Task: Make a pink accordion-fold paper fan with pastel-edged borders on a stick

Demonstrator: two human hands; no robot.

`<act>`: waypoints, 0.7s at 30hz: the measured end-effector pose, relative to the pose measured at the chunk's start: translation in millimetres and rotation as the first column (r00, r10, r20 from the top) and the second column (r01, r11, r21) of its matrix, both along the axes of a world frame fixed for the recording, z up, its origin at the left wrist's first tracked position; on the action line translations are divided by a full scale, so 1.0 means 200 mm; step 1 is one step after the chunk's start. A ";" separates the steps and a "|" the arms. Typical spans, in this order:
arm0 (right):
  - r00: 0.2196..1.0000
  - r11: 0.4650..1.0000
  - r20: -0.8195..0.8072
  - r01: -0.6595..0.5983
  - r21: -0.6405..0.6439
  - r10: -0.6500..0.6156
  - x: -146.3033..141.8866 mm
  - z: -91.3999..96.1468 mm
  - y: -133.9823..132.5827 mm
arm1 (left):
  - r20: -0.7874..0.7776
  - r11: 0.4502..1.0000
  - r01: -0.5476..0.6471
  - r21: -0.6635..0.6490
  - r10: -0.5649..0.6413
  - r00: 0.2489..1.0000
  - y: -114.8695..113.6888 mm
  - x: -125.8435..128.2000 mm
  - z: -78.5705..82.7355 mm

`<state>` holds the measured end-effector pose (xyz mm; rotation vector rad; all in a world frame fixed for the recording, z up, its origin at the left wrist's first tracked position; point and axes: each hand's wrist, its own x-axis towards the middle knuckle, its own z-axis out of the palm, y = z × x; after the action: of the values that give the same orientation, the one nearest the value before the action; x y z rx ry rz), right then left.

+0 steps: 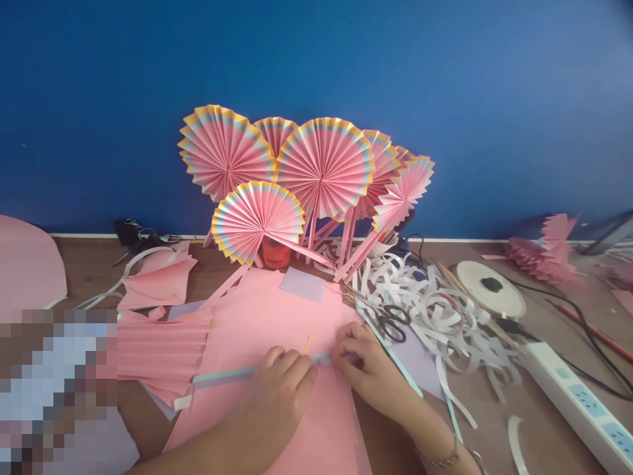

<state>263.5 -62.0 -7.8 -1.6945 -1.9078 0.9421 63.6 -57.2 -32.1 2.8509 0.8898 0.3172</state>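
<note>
My left hand [279, 396] and my right hand [366, 363] both press and pinch a narrow folded paper strip [225, 376] with a pale blue edge, which lies across a pink paper sheet [267, 316] on the wooden table. The fingers of both hands are curled closed on the strip's right part. The strip's left end sticks out beyond my left hand toward a pleated pink paper piece [158, 349].
Several pink pleated paper fans [324, 165] on stems stand against the blue wall. Scissors [390, 320] lie by a heap of white paper strips [445, 310]. A tape roll [489, 287], a white power strip [578, 396] and cables are at right. More pink paper [158, 277] lies left.
</note>
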 end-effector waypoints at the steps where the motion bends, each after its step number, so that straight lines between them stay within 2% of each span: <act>1: 1.000 1.000 0.002 0.004 0.002 -0.004 0.00 0.00 0.00 | -0.007 1.000 0.002 -0.004 -0.002 1.000 0.00 0.00 0.00; 12: 1.000 1.000 0.023 -0.001 0.005 0.001 0.00 -0.01 0.01 | 0.002 0.998 -0.016 -0.056 0.017 1.000 0.00 0.00 0.02; 17: 1.000 1.000 0.029 0.003 0.009 -0.003 0.00 -0.01 0.01 | -0.008 1.000 -0.006 -0.006 0.006 1.000 0.00 0.00 0.02; 21: 0.999 1.000 0.045 0.001 0.027 -0.003 -0.01 -0.02 0.01 | -0.078 0.999 0.009 0.040 -0.006 0.997 0.00 0.01 0.01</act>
<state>262.2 -60.5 -10.8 -1.7154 -1.9384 0.8806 65.0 -57.7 -29.6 2.9214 0.8959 0.2263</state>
